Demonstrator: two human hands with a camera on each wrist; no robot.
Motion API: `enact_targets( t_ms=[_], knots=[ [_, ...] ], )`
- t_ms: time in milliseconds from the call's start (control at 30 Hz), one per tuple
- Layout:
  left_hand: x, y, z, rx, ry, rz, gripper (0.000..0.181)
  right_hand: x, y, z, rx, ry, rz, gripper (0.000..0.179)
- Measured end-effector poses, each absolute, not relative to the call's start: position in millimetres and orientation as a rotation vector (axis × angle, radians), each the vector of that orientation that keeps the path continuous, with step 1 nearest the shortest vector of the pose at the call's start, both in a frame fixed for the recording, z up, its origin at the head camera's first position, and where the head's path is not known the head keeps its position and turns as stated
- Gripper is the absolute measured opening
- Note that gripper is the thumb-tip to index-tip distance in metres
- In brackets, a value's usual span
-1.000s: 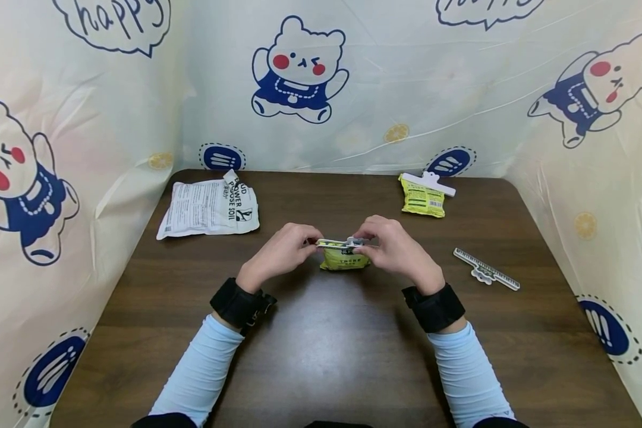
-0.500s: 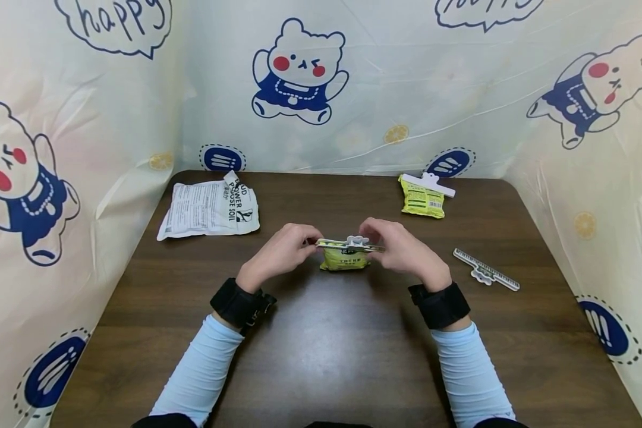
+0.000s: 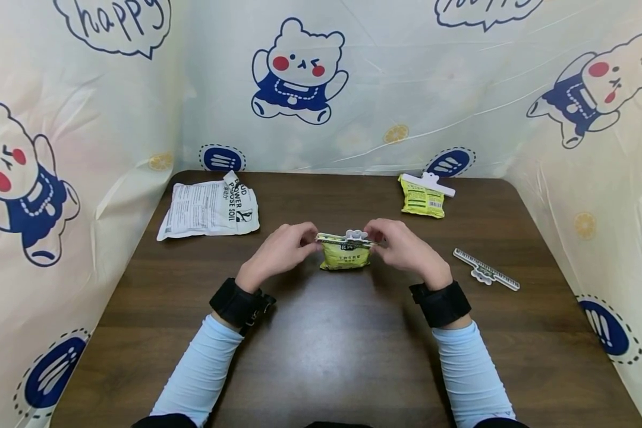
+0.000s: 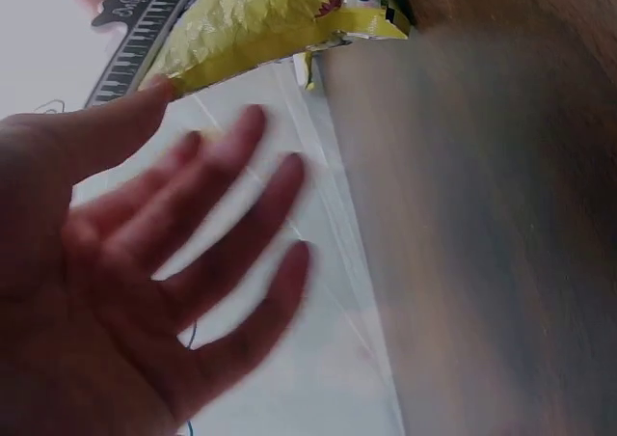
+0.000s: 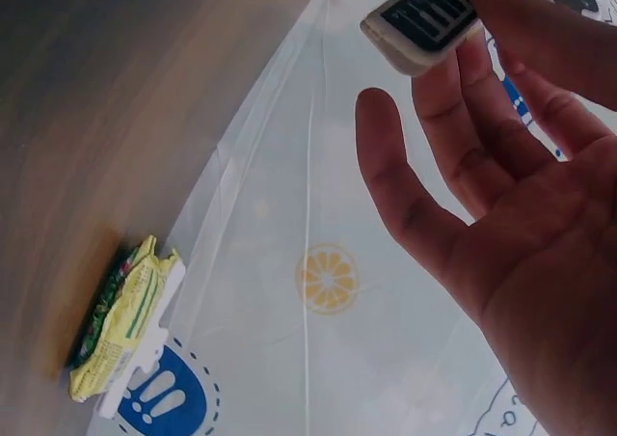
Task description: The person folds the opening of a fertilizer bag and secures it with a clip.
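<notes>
Half a second on, the yellow packet (image 3: 346,259) shows more of its front, with the clip (image 3: 356,235) across its top higher (both remain mid-worktop (image 3: 321,356)). The left hand (image 3: 285,246) has its fingers spread and loose, thumb touching the packet's edge; the right hand (image 3: 405,246) pinches the clip's end. Unmoved: a loose clip (image 3: 485,270) at 3 o'clock from the packet, a white bag (image 3: 208,208) at 10.

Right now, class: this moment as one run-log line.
left hand: fingers spread, thumb at near packet; right hand: holding clip; clip: across packet top; loose clip: on table
</notes>
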State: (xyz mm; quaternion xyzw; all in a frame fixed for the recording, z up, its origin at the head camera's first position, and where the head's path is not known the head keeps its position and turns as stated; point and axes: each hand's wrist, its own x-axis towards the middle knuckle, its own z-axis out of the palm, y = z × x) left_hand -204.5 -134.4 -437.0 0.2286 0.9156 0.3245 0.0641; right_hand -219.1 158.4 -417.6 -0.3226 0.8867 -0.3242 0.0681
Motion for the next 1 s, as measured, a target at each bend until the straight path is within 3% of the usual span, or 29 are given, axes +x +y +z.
enact_targets(
  t_ms=[233, 567, 1000],
  knots=[
    [-203.2, -134.5, -445.2, 0.842, 2.577, 0.82, 0.016, -222.2, 150.0, -426.1, -0.986, 2.793, -0.95, 0.028],
    [-194.1, -124.6, -445.4, 0.967, 2.452, 0.653, 0.031, -226.1, 146.4, -436.3, -0.822, 2.818, -0.919, 0.03],
    [-186.0, -115.6, -441.5, 0.962, 2.467, 0.511, 0.051, -228.6, 149.2, -444.5, -0.761, 2.754, -0.905, 0.071]
  ],
)
